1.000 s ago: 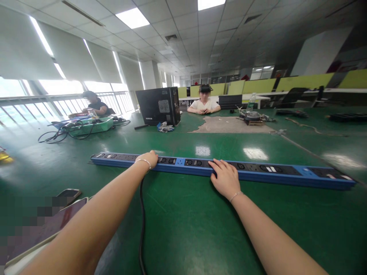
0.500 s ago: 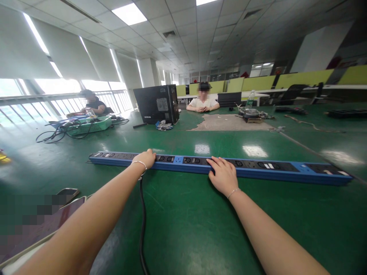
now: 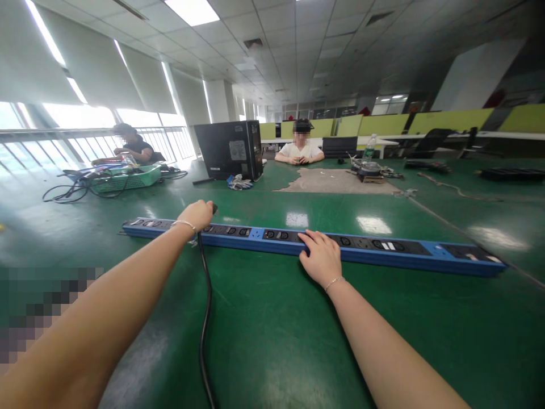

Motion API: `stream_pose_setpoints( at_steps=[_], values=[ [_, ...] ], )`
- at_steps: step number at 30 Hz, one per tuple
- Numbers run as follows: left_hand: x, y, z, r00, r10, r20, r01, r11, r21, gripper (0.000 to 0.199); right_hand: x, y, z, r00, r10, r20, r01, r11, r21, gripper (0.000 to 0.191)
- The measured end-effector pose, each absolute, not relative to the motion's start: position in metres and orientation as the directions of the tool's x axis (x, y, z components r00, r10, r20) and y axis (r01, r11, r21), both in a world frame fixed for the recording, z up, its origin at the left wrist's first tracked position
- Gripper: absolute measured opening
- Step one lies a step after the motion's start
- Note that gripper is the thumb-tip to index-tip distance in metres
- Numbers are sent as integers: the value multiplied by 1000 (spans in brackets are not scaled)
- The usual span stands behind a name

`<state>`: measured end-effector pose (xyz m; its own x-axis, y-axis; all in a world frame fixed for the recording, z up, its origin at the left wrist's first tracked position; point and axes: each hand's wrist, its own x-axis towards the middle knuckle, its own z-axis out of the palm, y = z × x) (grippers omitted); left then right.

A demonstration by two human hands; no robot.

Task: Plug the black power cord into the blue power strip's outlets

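A long blue power strip [image 3: 281, 244] with black socket sections lies across the green table. My left hand [image 3: 196, 216] is closed around a black plug [image 3: 215, 209], held just above the strip's left half. From this hand a black power cord [image 3: 206, 307] hangs down to the table's near edge. My right hand [image 3: 322, 255] grips the strip right of its middle, fingers over the top and thumb at the near side. The sockets beneath both hands are hidden.
Across the table stand a black computer case [image 3: 230, 150], a glove [image 3: 239, 182] and a green basket [image 3: 136, 179] with cables. A bottle [image 3: 369, 147] stands among parts at the back right. One person [image 3: 300, 150] sits opposite, another [image 3: 134, 145] at the far left.
My left hand has risen off the strip and moved left, bringing the plug up with it. My right hand stays on the strip. The whole view has shifted slightly.
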<state>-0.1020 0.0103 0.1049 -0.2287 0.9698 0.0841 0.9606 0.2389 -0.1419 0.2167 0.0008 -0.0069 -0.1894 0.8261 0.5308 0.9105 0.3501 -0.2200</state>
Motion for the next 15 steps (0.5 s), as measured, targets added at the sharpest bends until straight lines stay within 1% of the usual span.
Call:
stream_pose_setpoints(
  at_steps=[2,4,7,10,15],
  values=[
    [-96,14,115,-186,977,103,967,201,-159,46,217,1,-7,-185,826,533,912,347,-221,42],
    [-84,17,116,-143,987,80,976,154,-155,48,217,2,-8,-181,825,535,910,347,-228,42],
    [-60,20,105,-80,997,16,988,81,-130,48,217,2,-9,-186,820,542,903,360,-235,42],
    [-36,21,88,-28,999,-18,993,26,-115,47,218,1,-9,-191,818,542,899,367,-238,43],
    [-15,20,75,47,998,-50,990,-53,-134,40,217,1,-8,-180,826,534,900,358,-250,42]
  ],
)
